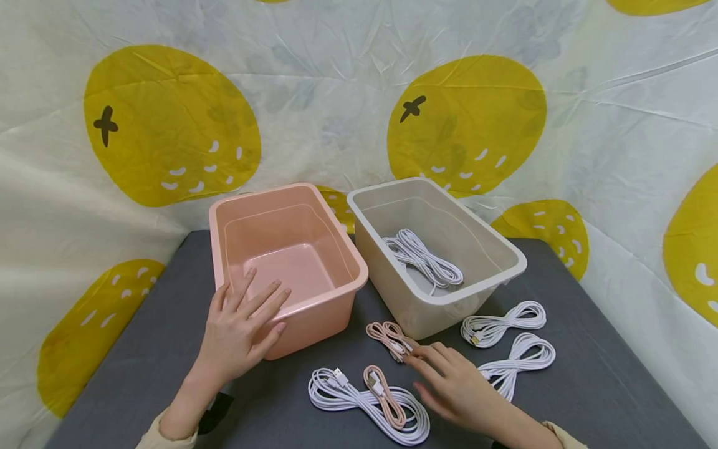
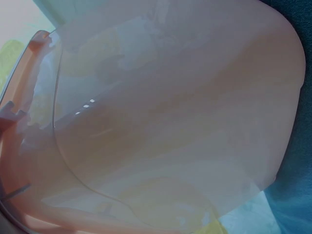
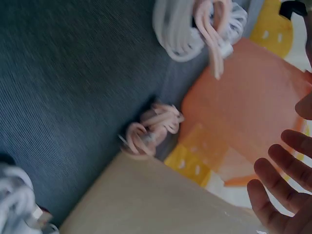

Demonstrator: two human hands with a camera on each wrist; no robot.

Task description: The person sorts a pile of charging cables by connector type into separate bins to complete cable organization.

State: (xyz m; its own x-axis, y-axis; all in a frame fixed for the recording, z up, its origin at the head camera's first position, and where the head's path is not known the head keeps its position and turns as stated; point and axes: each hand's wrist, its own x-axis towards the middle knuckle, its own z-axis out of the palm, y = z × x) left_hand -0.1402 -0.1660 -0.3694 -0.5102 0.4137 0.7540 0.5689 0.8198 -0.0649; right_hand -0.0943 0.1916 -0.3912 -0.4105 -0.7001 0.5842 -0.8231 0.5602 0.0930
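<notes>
My left hand (image 1: 238,330) rests with spread fingers over the near left rim of a pink plastic bin (image 1: 314,330). The bin's inside shows bare. My right hand (image 1: 454,383) is held low, fingers loosely extended, its fingertips overlapping the end of a bundled pink cable (image 1: 391,340) in the head view. That cable lies at the near corner of a beige bin (image 1: 401,305). In the right wrist view the fingers (image 3: 275,183) appear apart from the pink bundle (image 3: 151,129). Coiled white cable (image 1: 421,255) lies inside the beige bin.
Nearer me, a second pink cable (image 1: 387,399) lies on a white cable coil (image 1: 367,404). Two more white cable bundles, one upper (image 1: 499,324) and one lower (image 1: 518,363), lie right of my right hand on the grey table (image 1: 594,374). A patterned cloth (image 1: 325,118) hangs behind.
</notes>
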